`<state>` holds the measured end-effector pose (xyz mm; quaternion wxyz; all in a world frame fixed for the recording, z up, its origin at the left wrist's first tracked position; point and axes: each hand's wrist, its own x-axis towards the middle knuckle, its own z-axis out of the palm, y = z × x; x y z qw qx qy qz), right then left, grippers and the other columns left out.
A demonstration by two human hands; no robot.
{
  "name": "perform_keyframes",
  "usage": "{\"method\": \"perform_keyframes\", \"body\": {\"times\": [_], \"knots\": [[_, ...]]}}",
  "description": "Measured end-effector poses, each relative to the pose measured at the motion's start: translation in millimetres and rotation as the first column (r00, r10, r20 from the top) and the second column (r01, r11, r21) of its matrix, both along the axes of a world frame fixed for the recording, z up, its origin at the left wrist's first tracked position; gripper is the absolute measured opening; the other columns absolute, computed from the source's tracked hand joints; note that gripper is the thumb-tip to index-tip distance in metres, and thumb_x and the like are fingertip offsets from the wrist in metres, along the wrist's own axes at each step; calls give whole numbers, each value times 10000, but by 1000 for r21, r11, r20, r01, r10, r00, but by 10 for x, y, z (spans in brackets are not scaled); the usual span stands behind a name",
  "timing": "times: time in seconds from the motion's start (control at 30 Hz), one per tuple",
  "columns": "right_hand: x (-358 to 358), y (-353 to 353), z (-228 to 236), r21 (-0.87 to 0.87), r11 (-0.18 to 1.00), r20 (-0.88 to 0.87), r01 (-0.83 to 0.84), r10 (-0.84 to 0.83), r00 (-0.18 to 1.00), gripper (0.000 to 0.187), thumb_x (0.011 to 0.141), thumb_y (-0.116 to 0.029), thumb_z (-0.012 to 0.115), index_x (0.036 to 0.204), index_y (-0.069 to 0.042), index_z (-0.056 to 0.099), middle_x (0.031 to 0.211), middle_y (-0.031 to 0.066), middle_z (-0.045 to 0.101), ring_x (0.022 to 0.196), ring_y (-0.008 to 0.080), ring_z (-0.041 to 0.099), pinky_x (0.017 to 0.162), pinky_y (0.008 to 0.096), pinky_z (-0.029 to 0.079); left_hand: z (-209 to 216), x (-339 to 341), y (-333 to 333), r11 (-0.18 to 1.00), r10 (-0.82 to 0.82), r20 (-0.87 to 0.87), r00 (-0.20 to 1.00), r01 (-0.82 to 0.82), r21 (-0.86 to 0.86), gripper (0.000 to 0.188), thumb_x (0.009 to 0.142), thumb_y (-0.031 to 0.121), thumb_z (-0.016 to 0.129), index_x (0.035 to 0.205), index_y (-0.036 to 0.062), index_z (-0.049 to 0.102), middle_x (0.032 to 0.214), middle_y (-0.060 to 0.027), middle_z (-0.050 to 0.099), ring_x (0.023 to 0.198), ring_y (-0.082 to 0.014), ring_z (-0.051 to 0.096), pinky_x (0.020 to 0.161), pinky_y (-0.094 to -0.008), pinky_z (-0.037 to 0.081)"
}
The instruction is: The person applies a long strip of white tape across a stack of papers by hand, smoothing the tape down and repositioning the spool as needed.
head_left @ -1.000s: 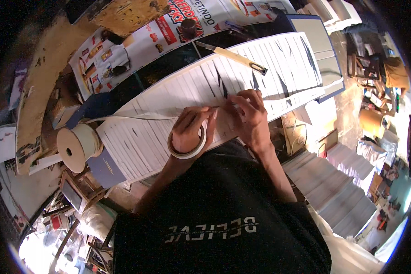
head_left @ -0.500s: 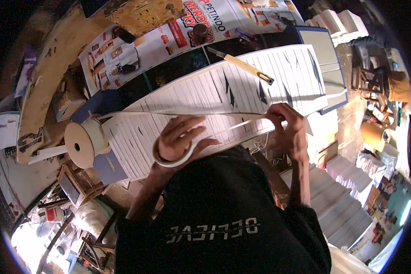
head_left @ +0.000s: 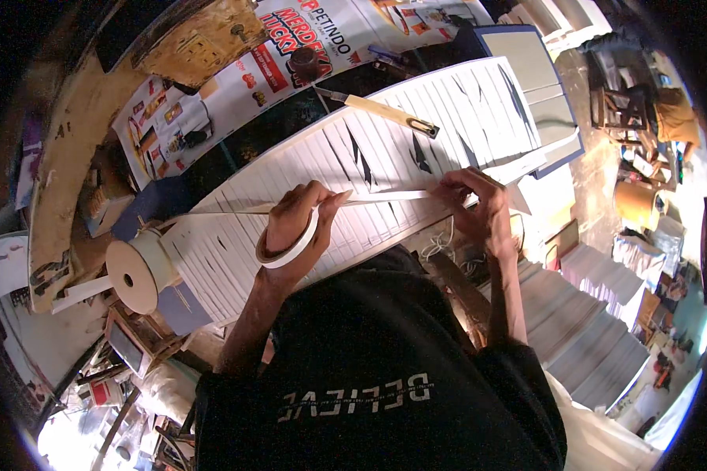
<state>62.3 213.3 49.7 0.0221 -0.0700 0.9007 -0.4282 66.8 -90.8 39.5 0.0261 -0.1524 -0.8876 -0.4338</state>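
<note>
- Left hand (head_left: 297, 220) and right hand (head_left: 479, 206) pinch one strip (head_left: 393, 196) between fingertips.
- Narrow, flat and whitish, the strip stretches straight between them, over white slats (head_left: 479, 102) with dark gaps.
- White ring-shaped roll (head_left: 292, 253) circles the left hand.

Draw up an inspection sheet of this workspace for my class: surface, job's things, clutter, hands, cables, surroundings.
Surface: glossy dark tabletop, beside red-and-white printed sheet.
Job's things: long white slatted row, seemingly paper; narrow white strip; round beige spool.
Clutter: metal-bladed knife with wooden handle, handle over the row.
Hands: left hand, encircled by white tape-like ring, and right hand both pinch the strip.
Cables: thin white looped cord; cable or string unclear.
Surroundings: grey sheet stacks, yellow-brown cylinder rightward.
</note>
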Motion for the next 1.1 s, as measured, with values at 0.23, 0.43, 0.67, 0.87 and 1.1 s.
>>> {"method": "perform_keyframes", "body": {"times": [0.23, 0.43, 0.67, 0.87, 1.1], "knots": [[14, -17, 20, -3, 1000, 84, -6, 6, 996, 212, 843, -18, 795, 1051, -53, 769, 922, 110, 730, 813, 219, 722, 736, 329, 565, -15, 127, 45, 997, 70, 96, 993, -73, 19, 199, 940, 93, 783, 834, 14, 634, 742, -121, 677, 616, -184, 627, 576, -335, 491], [-3, -24, 53, 6, 1000, 109, -5, 4, 994, 270, 814, 51, 755, 1061, -57, 773, 940, 107, 746, 824, 208, 732, 722, 321, 571, -168, 230, 43, 989, 98, -18, 995, -96, 111, 153, 879, 52, 830, 827, 20, 690, 837, -102, 745, 736, -197, 713, 627, -311, 549], [4, 3, -12, 17, 1000, 58, -18, 17, 998, 304, 781, 103, 706, 1048, -31, 762, 937, 118, 746, 817, 209, 730, 720, 316, 572, -194, 277, 101, 994, 110, -176, 978, -107, 23, 132, 834, -7, 847, 872, -2, 720, 901, -125, 758, 814, -226, 738, 697, -332, 599], [-25, -61, 100, 38, 999, 103, -6, 2, 995, 219, 813, 17, 781, 1027, -23, 757, 924, 134, 748, 826, 224, 746, 730, 333, 581, -146, 292, 123, 995, 96, -180, 979, -98, -1, 126, 834, -31, 835, 892, -12, 725, 933, -133, 759, 854, -239, 738, 730, -343, 591], [-15, -122, -25, 14, 999, 110, 45, -46, 993, 198, 829, -89, 852, 966, -5, 736, 916, 151, 738, 827, 266, 752, 719, 356, 580, -145, 293, 128, 993, 119, -160, 980, -119, 8, 131, 836, -18, 843, 888, -9, 724, 931, -120, 760, 843, -235, 737, 725, -337, 586]]}}
